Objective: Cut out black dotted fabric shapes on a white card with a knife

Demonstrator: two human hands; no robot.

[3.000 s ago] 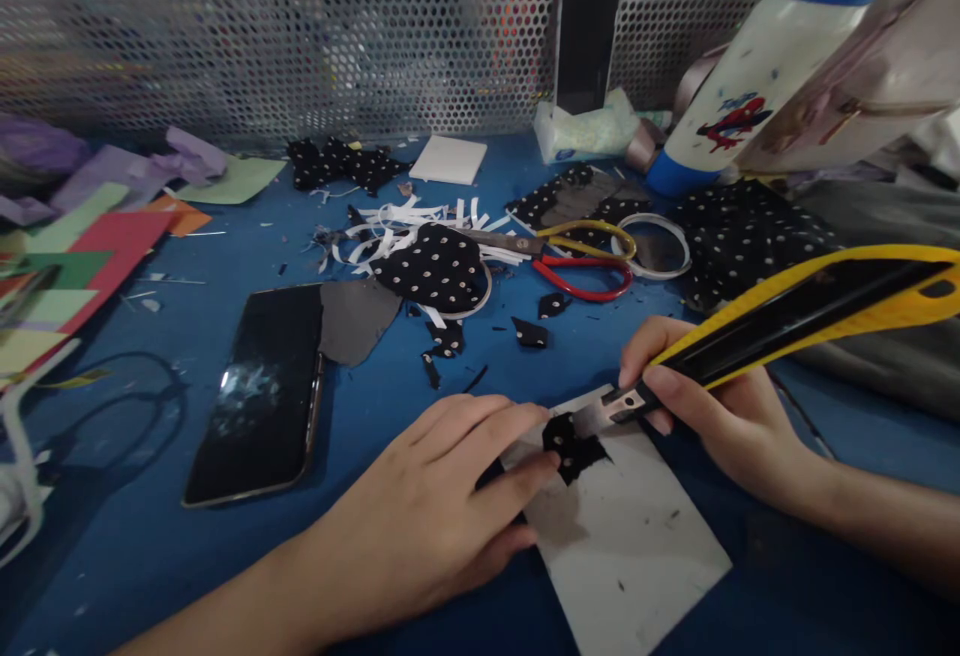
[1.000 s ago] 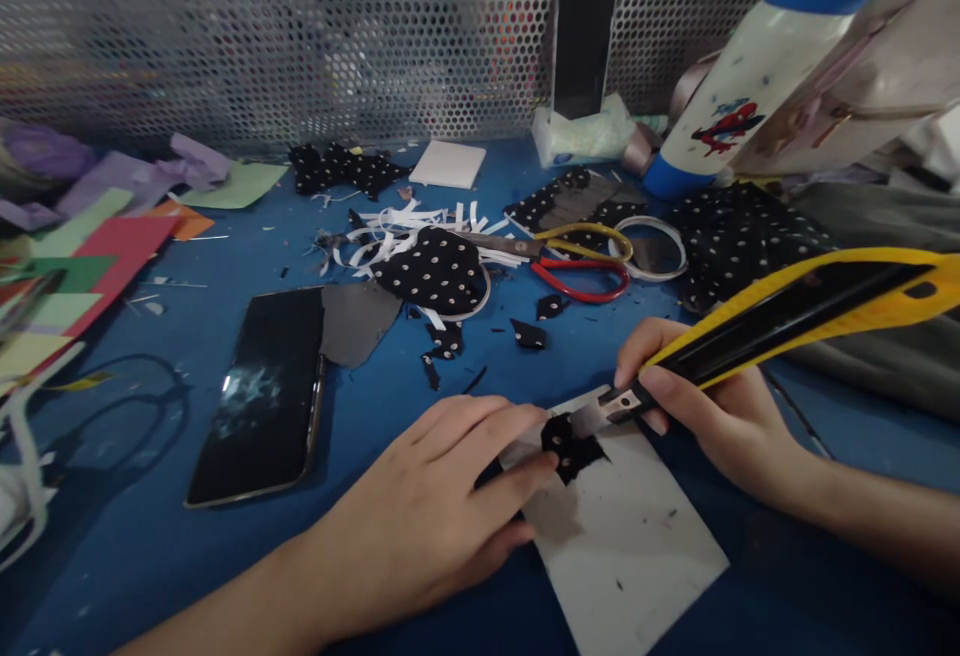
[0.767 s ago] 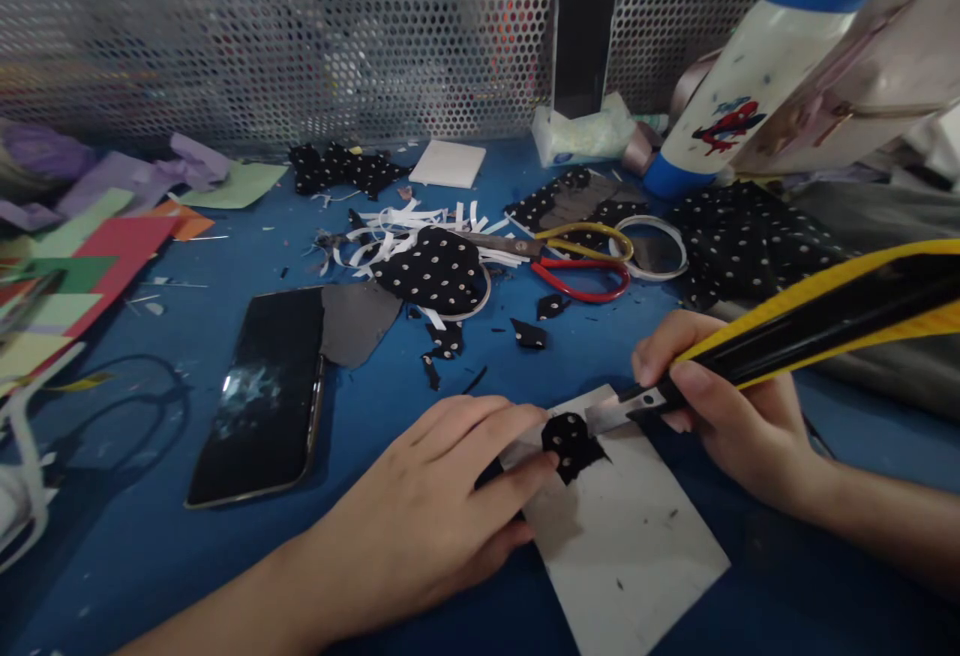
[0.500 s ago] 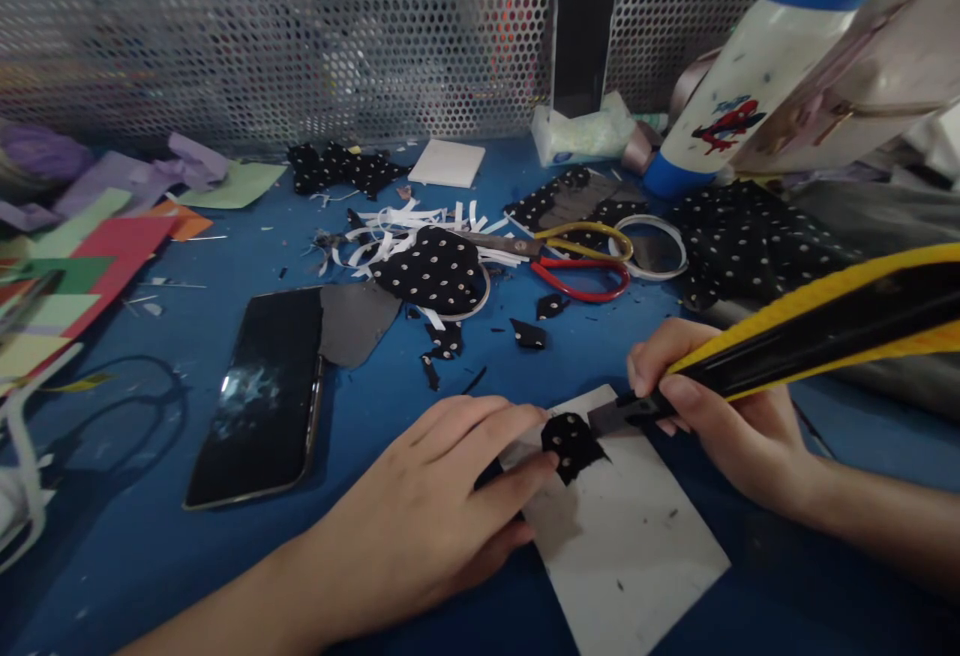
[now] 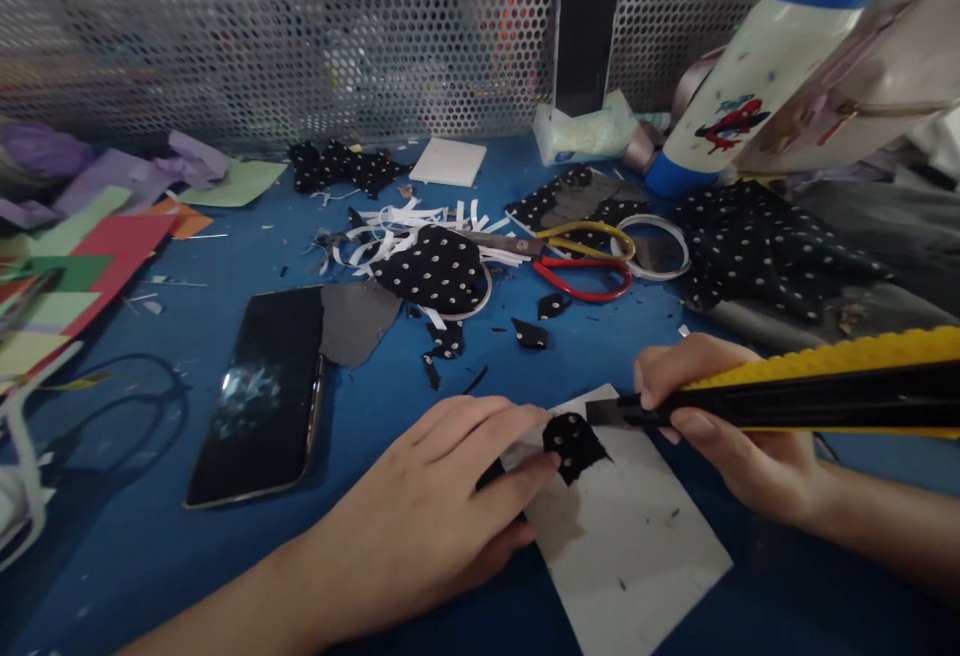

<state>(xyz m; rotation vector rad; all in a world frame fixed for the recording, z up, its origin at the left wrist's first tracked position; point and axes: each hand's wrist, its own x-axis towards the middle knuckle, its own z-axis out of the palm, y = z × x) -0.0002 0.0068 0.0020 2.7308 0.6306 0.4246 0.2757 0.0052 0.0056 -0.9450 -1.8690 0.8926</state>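
A small black fabric piece with white dots (image 5: 574, 448) lies on a white card (image 5: 626, 546) in front of me. My left hand (image 5: 442, 506) pins its left edge against the card with the fingertips. In my right hand (image 5: 739, 426) is a yellow and black utility knife (image 5: 832, 391), gripped near the front of its handle. Its blade points left, and the tip is at the upper right edge of the fabric; whether it touches I cannot tell.
A dark phone (image 5: 259, 396) lies left of my left hand. Scissors (image 5: 577, 261), dotted fabric scraps (image 5: 431, 266) and white paper strips (image 5: 382, 236) are spread further back. Behind them stand a bottle (image 5: 757, 76), another phone (image 5: 586, 41) and a perforated metal panel (image 5: 300, 36).
The knife's handle has swung down closer to level, and my right hand has shifted slightly right and down. My left hand and the fabric piece stay in place.
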